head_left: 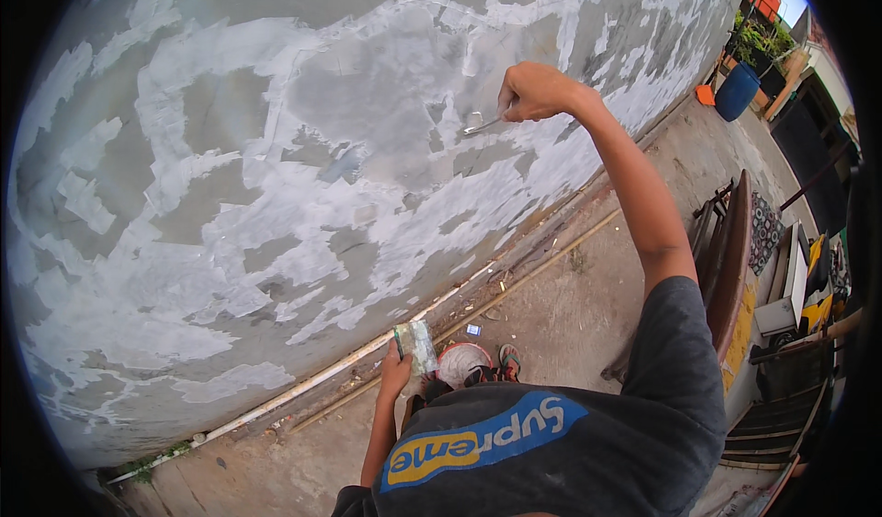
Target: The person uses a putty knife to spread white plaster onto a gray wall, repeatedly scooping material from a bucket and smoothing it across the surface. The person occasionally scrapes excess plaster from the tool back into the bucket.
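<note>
High on the right side, my right hand (537, 91) is closed round a putty knife (480, 127), its thin blade at the wall's surface. The grey wall (216, 113) carries uneven patches and streaks of white putty (202, 255). Lower down, my left hand (394, 372) grips the edge of a rectangular board (417, 347) smeared with pale, greenish-white material. Below that board, near my feet, stands a round bucket (462, 363) with white stuff inside. My torso hides part of it.
A white pipe (312, 381) and a thin pole (537, 264) run along the wall's foot. On the right, a brown curved wooden piece (732, 250) stands among piled furniture. A blue barrel (737, 91) and plants (761, 41) stand at the far right.
</note>
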